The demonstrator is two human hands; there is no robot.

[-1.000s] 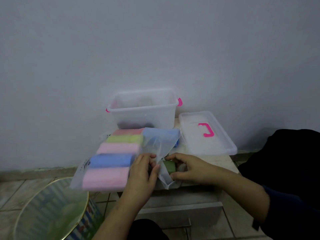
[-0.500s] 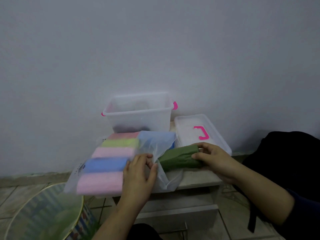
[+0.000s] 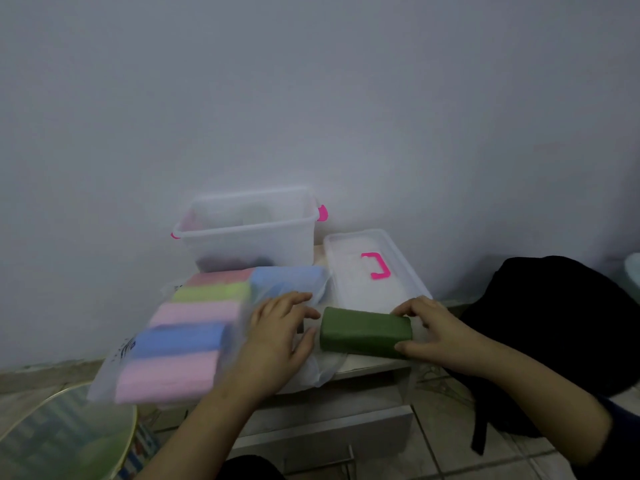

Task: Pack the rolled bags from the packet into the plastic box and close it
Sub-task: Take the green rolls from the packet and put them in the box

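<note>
A dark green rolled bag [image 3: 363,332] lies outside the packet, and my right hand [image 3: 434,332] grips its right end. My left hand [image 3: 277,336] rests flat on the open end of the clear plastic packet [image 3: 313,370], fingers spread. Inside the packet lie several pastel rolls, among them a pink roll [image 3: 166,377], a blue roll [image 3: 180,339] and a yellow-green roll [image 3: 211,292]. Behind them stands the open clear plastic box [image 3: 247,233] with pink latches. Its lid [image 3: 349,278] with a pink handle lies flat to the right.
Everything sits on a small white cabinet [image 3: 367,367] against a pale wall. A round glass-topped table [image 3: 65,434] is at the lower left. A black bag [image 3: 557,323] leans at the right, on the tiled floor.
My right hand has pulled the green roll fully out of the packet and to the right. My left hand has flattened onto the packet's open end.
</note>
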